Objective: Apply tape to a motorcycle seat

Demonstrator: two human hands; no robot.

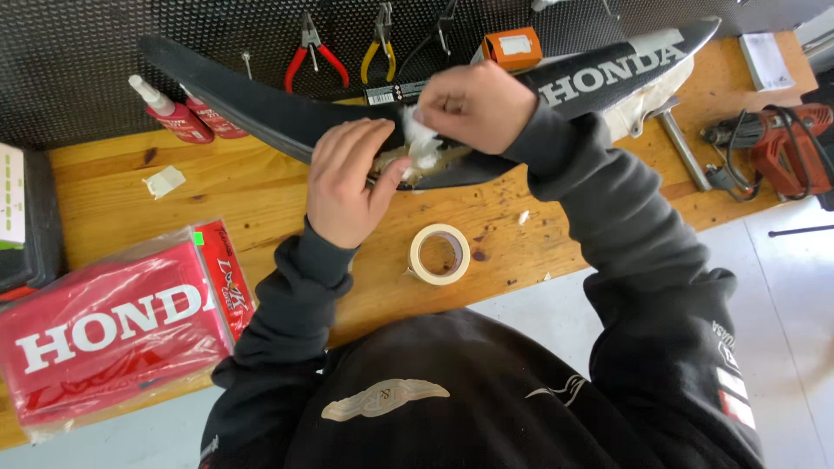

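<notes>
Above the tape roll (440, 254), our right hand (473, 106) pinches a white scrap (423, 143) against the black seat (287, 117), whose long axis runs left to right across the bench; our left hand (346, 181) rests flat beside it, fingers loose, gripping nothing.

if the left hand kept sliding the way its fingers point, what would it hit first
The left hand points up and right across the black seat. It would probably meet the white wad pinched by the right hand first, though depth is hard to judge.
</notes>
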